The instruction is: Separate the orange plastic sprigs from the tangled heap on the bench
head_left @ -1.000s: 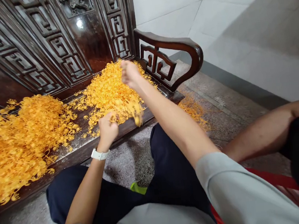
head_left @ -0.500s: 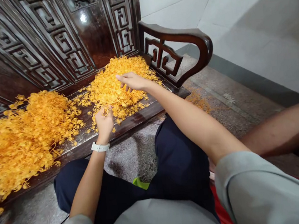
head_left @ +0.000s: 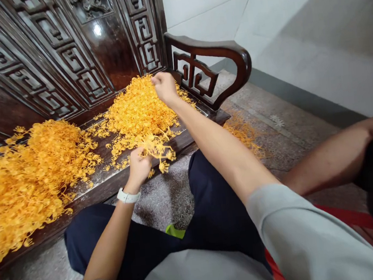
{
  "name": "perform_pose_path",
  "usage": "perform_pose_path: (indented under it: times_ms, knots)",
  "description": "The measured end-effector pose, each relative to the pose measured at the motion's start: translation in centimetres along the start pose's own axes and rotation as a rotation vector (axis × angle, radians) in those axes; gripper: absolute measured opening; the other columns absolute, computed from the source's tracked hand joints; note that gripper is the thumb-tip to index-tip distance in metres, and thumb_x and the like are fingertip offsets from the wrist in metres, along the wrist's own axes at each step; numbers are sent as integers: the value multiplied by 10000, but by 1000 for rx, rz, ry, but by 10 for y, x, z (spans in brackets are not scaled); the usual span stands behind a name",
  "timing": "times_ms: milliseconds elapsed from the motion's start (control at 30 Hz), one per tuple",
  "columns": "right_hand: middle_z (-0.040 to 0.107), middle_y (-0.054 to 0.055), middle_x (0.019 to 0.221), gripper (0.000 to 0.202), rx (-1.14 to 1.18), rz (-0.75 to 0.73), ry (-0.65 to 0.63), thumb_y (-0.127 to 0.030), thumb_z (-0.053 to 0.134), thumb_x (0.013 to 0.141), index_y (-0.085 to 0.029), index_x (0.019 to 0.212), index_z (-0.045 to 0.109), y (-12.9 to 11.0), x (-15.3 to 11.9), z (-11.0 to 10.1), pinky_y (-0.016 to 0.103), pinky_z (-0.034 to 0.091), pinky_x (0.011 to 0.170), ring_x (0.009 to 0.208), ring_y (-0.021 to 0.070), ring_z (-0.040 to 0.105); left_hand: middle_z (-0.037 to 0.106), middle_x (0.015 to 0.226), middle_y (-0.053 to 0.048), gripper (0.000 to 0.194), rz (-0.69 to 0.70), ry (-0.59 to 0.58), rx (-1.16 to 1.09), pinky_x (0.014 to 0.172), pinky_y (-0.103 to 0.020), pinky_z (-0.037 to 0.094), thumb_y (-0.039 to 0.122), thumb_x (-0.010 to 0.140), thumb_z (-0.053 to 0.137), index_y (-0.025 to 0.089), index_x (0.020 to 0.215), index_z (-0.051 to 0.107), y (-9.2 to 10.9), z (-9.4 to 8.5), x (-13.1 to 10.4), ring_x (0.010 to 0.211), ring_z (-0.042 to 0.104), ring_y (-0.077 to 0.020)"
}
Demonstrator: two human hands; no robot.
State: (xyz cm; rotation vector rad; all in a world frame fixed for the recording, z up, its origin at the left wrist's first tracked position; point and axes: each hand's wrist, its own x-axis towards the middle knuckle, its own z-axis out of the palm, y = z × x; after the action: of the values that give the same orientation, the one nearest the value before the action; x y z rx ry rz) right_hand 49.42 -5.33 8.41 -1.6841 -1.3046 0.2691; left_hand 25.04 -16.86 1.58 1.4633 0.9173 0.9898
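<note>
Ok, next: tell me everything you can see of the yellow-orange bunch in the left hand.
The bunch is a loose tangle of thin, curving stems and small claw-like heads, seemingly plastic. Its near end is gripped in the left hand; the rest splays out past the fingers toward the right of the picture, a few heads drooping lowest. It shows against the front edge of the dark bench, nearer the camera than a pile of similar pieces. Whether it touches bench or pile is unclear.

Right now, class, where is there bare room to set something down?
A narrow strip of bench shows between the left yellow pile and right yellow pile, edged by stray pieces. Speckled floor is bare between the left knee and right knee. The piles crowd most of the visible bench.
</note>
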Motion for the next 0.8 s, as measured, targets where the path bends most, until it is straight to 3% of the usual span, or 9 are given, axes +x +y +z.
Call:
perform_pose_path:
  times_ms: [67,133,200,267,367,433,500,667,800]
  knots:
    - [697,99,954,217,-20,26,16,-179,529,1037,-161,877,675,17,7,-4,407,517,1021,983,239,660,416,545,41,409,9,-43,-38,486,-224,244,351,822,844,191,632,520,8,3,-5,497,337,-94]
    - [728,145,1130,104,-30,-18,-101,-176,635,970,-133,984,729,31,7,-5,441,505,1098,1119,280,676,413,520,60,398,-44,-34,-137,460,-213,245,456,860,849,189,730,584,17,2,-1,452,325,-83]
    - [698,191,1325,255,-36,-46,-201,-192,715,921,-100,1157,741,37,2,-2,472,494,1155,1242,315,664,421,500,77,419,-108,20,-251,431,-202,243,509,837,885,185,813,620,24,0,10,413,306,-71]
    - [682,217,1383,398,-9,-50,-265,-257,720,953,-78,1308,693,32,-7,1,478,517,1141,1217,311,691,452,497,77,429,-142,92,-326,419,-192,264,499,807,920,180,853,637,28,-2,24,401,309,-65]
    - [762,182,1185,364,166,-12,-529,-394,621,1054,-96,1251,690,9,-23,4,398,617,891,902,229,747,491,495,71,388,-156,197,-351,420,-181,283,451,820,920,169,898,665,24,-3,39,403,337,-66]
    - [775,132,1004,390,297,21,-780,-484,579,1078,-117,1077,710,-8,-35,4,327,603,706,721,173,706,507,497,71,350,-149,247,-352,417,-180,275,416,843,904,170,904,663,19,-3,45,400,348,-65]
    - [747,80,852,386,358,-1,-945,-490,625,1062,-132,933,691,-23,-46,5,279,572,635,649,138,662,515,499,72,341,-140,299,-353,414,-181,269,384,862,890,183,844,616,16,-3,48,393,345,-61]
    - [662,4,700,257,265,-144,-931,-227,676,1033,-160,805,578,-40,-62,16,245,519,671,639,112,623,494,526,74,365,-143,332,-456,413,-181,276,348,946,823,189,772,544,15,-9,51,379,294,-45]
    - [725,54,818,186,-97,-462,-867,-150,640,1000,-145,822,693,-60,-81,25,290,445,779,779,158,629,342,519,96,408,-285,287,-533,408,-189,231,243,963,770,193,696,465,13,-21,59,397,220,-44]
